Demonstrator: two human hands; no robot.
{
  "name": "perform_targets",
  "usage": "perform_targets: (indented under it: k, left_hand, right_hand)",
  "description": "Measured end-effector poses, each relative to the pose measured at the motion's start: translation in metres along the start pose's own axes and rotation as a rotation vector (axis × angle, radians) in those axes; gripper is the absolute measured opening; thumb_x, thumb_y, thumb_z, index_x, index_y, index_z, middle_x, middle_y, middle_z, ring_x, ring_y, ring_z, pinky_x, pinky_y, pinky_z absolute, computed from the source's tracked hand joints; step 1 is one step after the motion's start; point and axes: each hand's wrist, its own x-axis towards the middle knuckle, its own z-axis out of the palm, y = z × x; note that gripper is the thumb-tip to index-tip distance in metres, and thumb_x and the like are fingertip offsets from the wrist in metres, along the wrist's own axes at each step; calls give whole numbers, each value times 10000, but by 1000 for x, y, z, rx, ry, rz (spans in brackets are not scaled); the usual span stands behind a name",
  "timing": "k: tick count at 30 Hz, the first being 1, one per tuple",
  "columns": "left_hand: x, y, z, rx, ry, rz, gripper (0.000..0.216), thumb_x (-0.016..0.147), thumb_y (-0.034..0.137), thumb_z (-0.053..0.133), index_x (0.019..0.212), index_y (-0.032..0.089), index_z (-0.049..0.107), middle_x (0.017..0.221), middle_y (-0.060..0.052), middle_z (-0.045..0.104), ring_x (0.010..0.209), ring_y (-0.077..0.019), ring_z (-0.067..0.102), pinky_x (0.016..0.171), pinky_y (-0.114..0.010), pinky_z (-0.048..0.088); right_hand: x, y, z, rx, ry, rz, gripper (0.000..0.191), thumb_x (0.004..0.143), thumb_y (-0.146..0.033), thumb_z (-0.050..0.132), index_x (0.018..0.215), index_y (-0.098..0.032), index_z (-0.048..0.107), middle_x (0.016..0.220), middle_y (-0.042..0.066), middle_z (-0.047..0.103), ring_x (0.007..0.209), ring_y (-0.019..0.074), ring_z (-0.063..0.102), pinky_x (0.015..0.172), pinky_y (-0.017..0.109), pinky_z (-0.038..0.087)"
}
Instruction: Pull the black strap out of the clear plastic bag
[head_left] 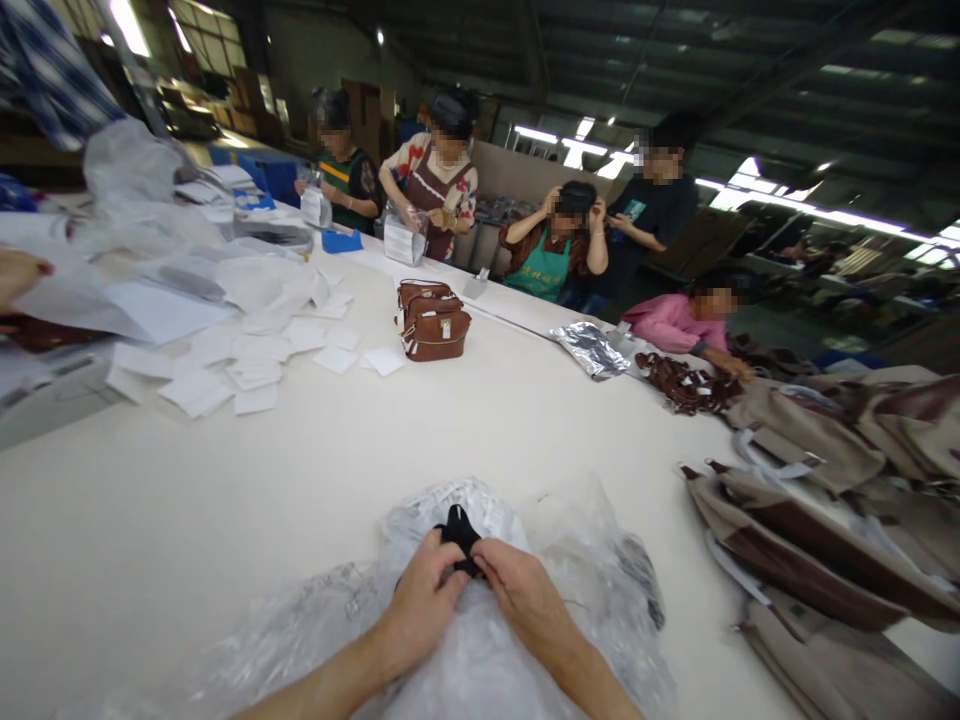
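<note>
Both hands are pinched in tight on the same thing here: left hand (424,590) and right hand (521,590) each grip a small black fabric piece (459,532), which sits at the near middle of the table right on top of a crinkly clear plastic bag (480,650). The fingertips meet at the black piece, so the hold is narrow, not a full fist.

My take for doing this bit well: keep the pinch close to the black piece itself, since that thin plastic looks slippery and would bunch up under the palms. Small moves, wrists low.

Room-wise it's pretty good. The white table top (187,520) is bare to the near left and straight ahead. To the right it gets crowded, a heap of brown and tan fabric bags (817,540) lies near. A small brown leather handbag (433,322) stands well apart at the far middle, with scattered white paper sheets (247,365) far left. Other people work along the far edge.
</note>
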Motion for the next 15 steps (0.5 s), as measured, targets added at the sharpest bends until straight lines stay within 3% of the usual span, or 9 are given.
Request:
perform_targets:
  k: [2,4,7,10,12,15]
  left_hand:
    - [-2,0,-3,42,22,27,225,736,145,494,858,206,673,1366,-93,472,1322,-258,371,1146,-426,260]
    - [-2,-2,-8,114,37,59,186,715,133,521,817,209,656,1391,-86,466,1350,-269,342,1167,-446,229]
    - [-2,-4,-17,276,78,105,172,744,108,464,789,210,595,1210,-103,582,1228,-260,469,1090,-417,337]
    - [-1,0,-26,393,94,90,194,814,119,371,798,206,544,946,-91,628,968,-237,578,894,-365,433]
    - [-1,6,-29,384,38,108,159,833,149,386,778,202,526,798,-48,600,798,-202,567,762,-325,423]
    - [-1,16,-29,414,-61,148,129,824,185,468,881,203,582,793,-21,592,770,-184,549,723,-313,392]
  right_hand:
    - [0,-1,-5,12,-22,-48,241,947,-250,375,922,-222,613,849,28,662,794,183,607,722,289,421]
    - [0,-2,-10,44,-69,-102,185,910,-218,447,983,-239,615,908,23,673,854,185,614,767,291,436]
    - [-1,-2,-17,-27,-163,-152,182,861,-152,458,913,-227,615,923,35,659,897,199,599,792,305,437]
    - [2,-2,-21,-76,-215,-132,183,844,-129,426,846,-210,589,881,45,650,858,205,595,767,307,422]
    - [6,-2,-21,-39,-199,-85,180,850,-144,420,886,-218,580,844,31,649,811,198,594,739,298,402]
    - [13,-2,-22,7,-154,1,237,846,-146,400,1010,-219,555,735,5,615,720,189,561,686,295,352]
